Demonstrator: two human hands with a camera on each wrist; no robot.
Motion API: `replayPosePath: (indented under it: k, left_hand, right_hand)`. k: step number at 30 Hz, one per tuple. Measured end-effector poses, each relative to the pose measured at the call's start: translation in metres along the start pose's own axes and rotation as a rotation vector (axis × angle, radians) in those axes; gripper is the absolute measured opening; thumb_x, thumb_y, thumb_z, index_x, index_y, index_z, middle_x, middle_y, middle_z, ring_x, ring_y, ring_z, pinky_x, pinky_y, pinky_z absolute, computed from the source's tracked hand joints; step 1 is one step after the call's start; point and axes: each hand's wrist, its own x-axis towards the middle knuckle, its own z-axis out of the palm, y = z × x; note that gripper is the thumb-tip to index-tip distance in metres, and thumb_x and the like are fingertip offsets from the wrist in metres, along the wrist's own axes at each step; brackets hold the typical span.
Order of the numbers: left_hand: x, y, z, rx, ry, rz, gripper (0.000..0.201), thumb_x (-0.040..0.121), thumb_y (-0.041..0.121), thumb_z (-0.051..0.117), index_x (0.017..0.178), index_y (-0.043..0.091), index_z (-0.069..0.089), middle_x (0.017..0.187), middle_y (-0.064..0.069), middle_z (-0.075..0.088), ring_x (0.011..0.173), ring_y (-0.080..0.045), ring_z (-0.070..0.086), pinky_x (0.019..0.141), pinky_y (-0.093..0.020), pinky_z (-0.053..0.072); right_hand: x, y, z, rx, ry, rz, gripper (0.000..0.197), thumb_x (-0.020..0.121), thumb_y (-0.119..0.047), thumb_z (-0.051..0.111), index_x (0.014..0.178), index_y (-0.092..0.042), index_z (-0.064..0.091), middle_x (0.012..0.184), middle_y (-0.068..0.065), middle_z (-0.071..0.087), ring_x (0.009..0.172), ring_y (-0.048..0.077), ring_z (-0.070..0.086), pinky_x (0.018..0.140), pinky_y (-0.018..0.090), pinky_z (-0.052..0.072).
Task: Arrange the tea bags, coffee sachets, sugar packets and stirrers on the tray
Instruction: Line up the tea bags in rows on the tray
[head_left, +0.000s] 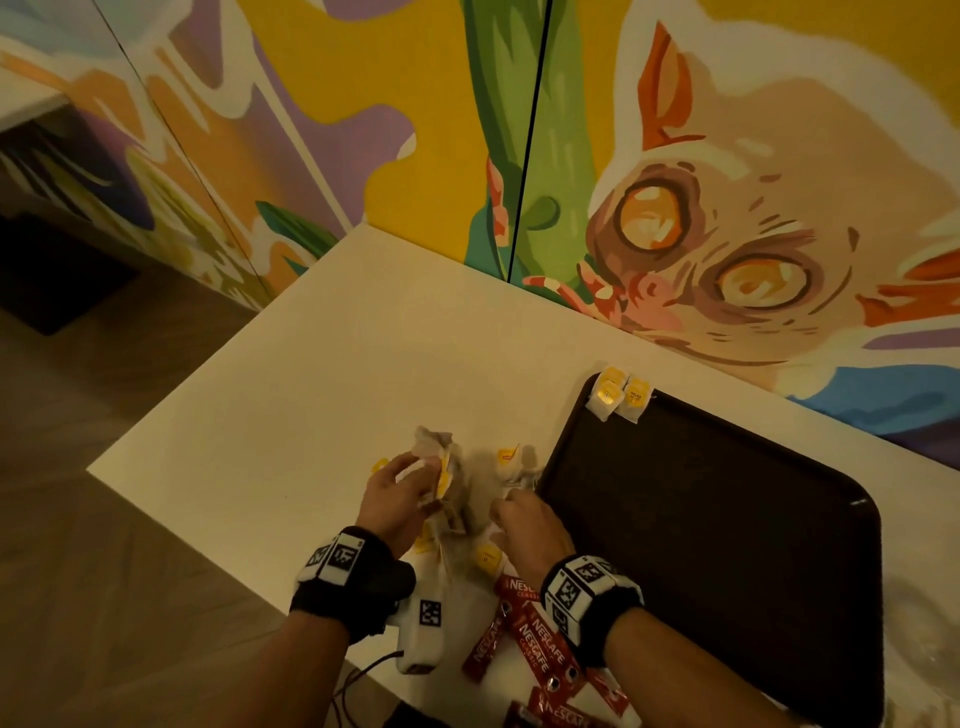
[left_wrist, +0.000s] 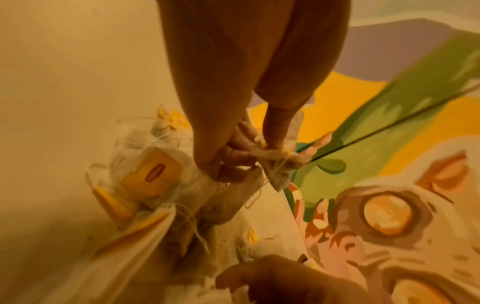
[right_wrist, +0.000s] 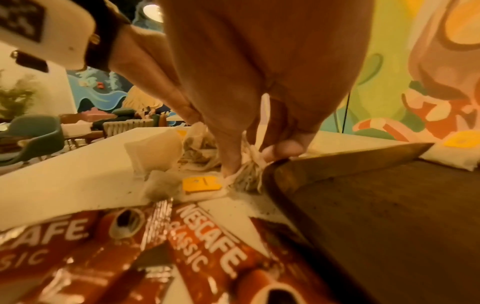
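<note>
The left hand (left_wrist: 228, 144) pinches the gathered top of a tea bag (left_wrist: 279, 164) between thumb and fingers, strings trailing from it, apparently to draw it free of the tangle. The right hand (right_wrist: 249, 131) is curled onto another tea bag (right_wrist: 246, 174), thumb and forefinger closed on its crumpled paper right at the tray's rim; this looks like holding the heap down while the other hand separates one bag.

Between and just beneath the two hands lies the pile of tea bags (head_left: 467, 499), papers and yellow tags knotted together by their strings, which is probably why both hands are needed. Loose tea dust speckles the white table (head_left: 291, 389) around the pile.

Just right of the right hand sits the dark tray (head_left: 727, 545), touching the heap at its near-left edge. At its far-left corner, well beyond the hands, two tea bags (head_left: 618, 396) already lie side by side, so the tea-bag row seems barely begun.

Behind the wrists, nearer the person, the red coffee sachets (head_left: 535, 644) sprawl on the table, overlapping and not yet sorted. Sugar packets and stirrers cannot be made out. A painted mural (head_left: 727, 208) backs the table.
</note>
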Motion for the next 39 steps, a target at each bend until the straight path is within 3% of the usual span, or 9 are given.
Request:
replayPosePath:
  k: [2,5,11,18,25,32,34,36,39]
  left_hand:
    - [0.001,0.000,-0.001,-0.118,-0.080,-0.060,0.010,0.097,0.007,0.052,0.104,0.002,0.056,0.074,-0.011,0.056,0.058,-0.021,0.053,0.063,-0.036,0.049]
    - [0.001,0.001,-0.001,-0.218,-0.163,-0.109,0.022,0.097,0.004,0.049,0.116,0.010,0.055,0.087,-0.014,0.057,0.075,-0.026,0.054,0.059,-0.036,0.052]
    - [0.004,0.008,0.002,-0.330,-0.320,-0.191,0.010,0.084,0.001,0.052,0.094,0.004,0.051,0.086,-0.016,0.053,0.073,-0.029,0.051,0.065,-0.038,0.049]
    - [-0.004,0.019,0.024,-0.397,-0.373,-0.319,0.029,0.087,0.037,0.050,0.089,0.009,0.059,0.076,-0.009,0.048,0.063,-0.024,0.047,0.059,-0.032,0.037]
    - [-0.010,0.015,0.064,-0.273,-0.405,-0.393,0.030,0.090,0.039,0.055,0.093,0.010,0.062,0.088,-0.013,0.059,0.079,-0.026,0.059,0.064,-0.034,0.051]
    - [-0.015,0.023,0.074,-0.045,-0.180,-0.182,0.022,0.093,0.017,0.048,0.100,0.009,0.067,0.064,-0.009,0.051,0.048,-0.017,0.046,0.046,-0.024,0.036]
    - [-0.016,0.020,0.078,0.058,-0.129,-0.064,0.020,0.094,0.010,0.048,0.103,0.013,0.066,0.071,-0.005,0.054,0.049,-0.011,0.047,0.049,-0.025,0.039]
    - [-0.019,0.020,0.086,0.033,-0.085,-0.011,0.013,0.095,0.016,0.053,0.097,0.015,0.065,0.082,-0.003,0.060,0.063,-0.012,0.055,0.059,-0.026,0.046]
    - [-0.024,0.018,0.093,0.035,-0.091,0.033,0.027,0.094,0.032,0.058,0.100,0.007,0.066,0.079,-0.007,0.059,0.063,-0.018,0.055,0.049,-0.026,0.045]
  right_hand:
    - [0.000,-0.001,0.000,0.029,0.000,-0.005,0.022,0.099,-0.012,0.049,0.118,-0.009,0.060,0.122,0.009,0.056,0.113,0.025,0.054,0.087,0.031,0.044]
    - [0.003,-0.002,0.001,0.115,0.021,0.028,0.020,0.097,-0.006,0.049,0.109,-0.006,0.065,0.112,0.010,0.063,0.104,0.023,0.060,0.083,0.030,0.048]
    - [-0.001,0.005,-0.001,0.582,0.231,0.199,0.006,0.088,-0.019,0.071,0.091,-0.024,0.073,0.088,-0.009,0.068,0.078,0.004,0.059,0.066,0.010,0.047]
    - [-0.018,0.001,-0.044,1.070,0.512,0.137,0.010,0.082,-0.013,0.078,0.088,-0.020,0.074,0.090,-0.005,0.074,0.089,0.007,0.069,0.081,0.024,0.056]
    - [-0.014,-0.024,-0.057,1.043,0.623,0.050,0.011,0.083,-0.012,0.077,0.089,-0.020,0.072,0.087,-0.009,0.071,0.087,0.010,0.068,0.079,0.030,0.058]
    - [-0.020,-0.022,-0.056,0.845,0.645,0.005,0.022,0.077,-0.014,0.082,0.096,-0.016,0.072,0.095,-0.009,0.064,0.089,0.005,0.066,0.079,0.023,0.057]
    - [-0.026,-0.020,-0.056,0.814,0.603,0.005,0.025,0.076,-0.008,0.082,0.097,-0.015,0.071,0.094,-0.010,0.063,0.090,0.003,0.065,0.081,0.019,0.056]
    - [-0.031,-0.019,-0.057,0.792,0.582,0.010,0.027,0.076,-0.005,0.081,0.098,-0.016,0.071,0.094,-0.011,0.065,0.091,0.001,0.064,0.082,0.016,0.054]
    - [-0.038,-0.013,-0.061,0.823,0.555,0.057,0.027,0.080,-0.004,0.078,0.103,-0.017,0.071,0.097,-0.011,0.069,0.092,-0.002,0.065,0.080,0.014,0.054]
